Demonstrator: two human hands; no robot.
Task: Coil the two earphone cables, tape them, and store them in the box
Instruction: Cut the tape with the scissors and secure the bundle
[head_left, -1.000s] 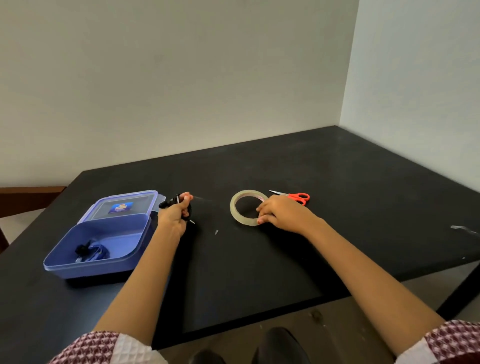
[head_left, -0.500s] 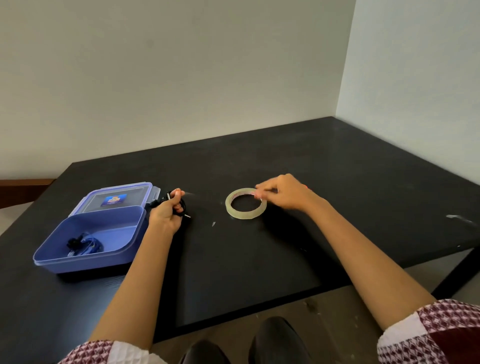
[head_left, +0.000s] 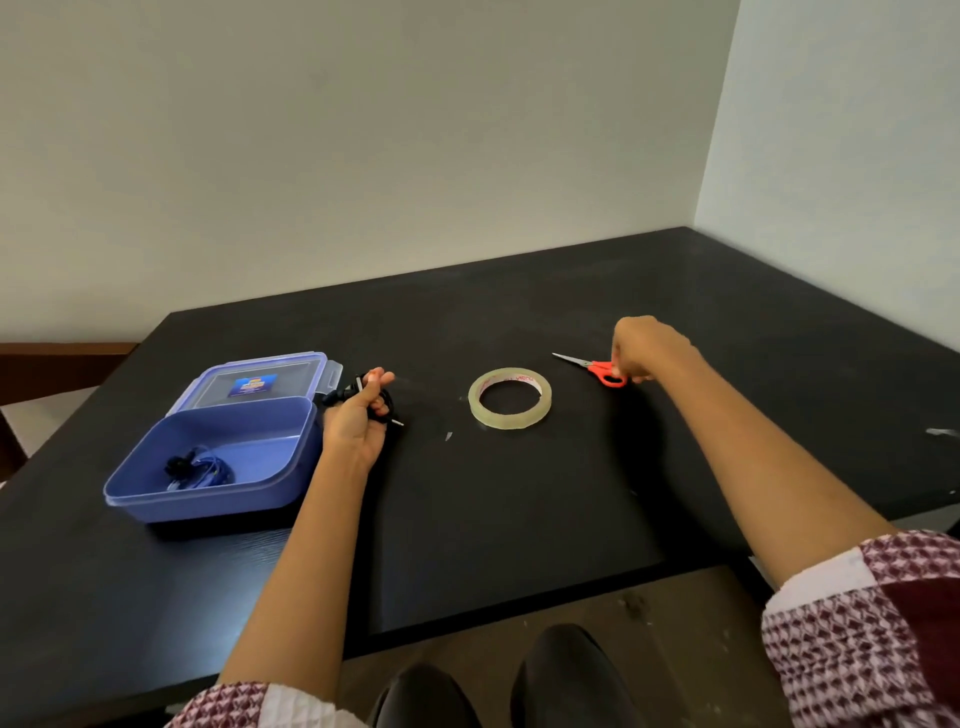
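A person's left hand (head_left: 358, 415) grips a coiled black earphone cable (head_left: 383, 402) beside the open blue plastic box (head_left: 208, 467), at nine o'clock on the black table (head_left: 519, 519). Inside lies a coiled blue earphone cable (head_left: 200, 470). At three o'clock of the clear tape roll (head_left: 509, 397), the right hand (head_left: 647, 349) closes on red-handled scissors (head_left: 597, 369).

I see a black table (head_left: 519, 493) set into a wall corner. On it lie an open blue box (head_left: 208, 457) with its lid (head_left: 260, 379) behind, a tape roll (head_left: 509, 397) mid-table, and red-handled scissors (head_left: 592, 368) to its right.
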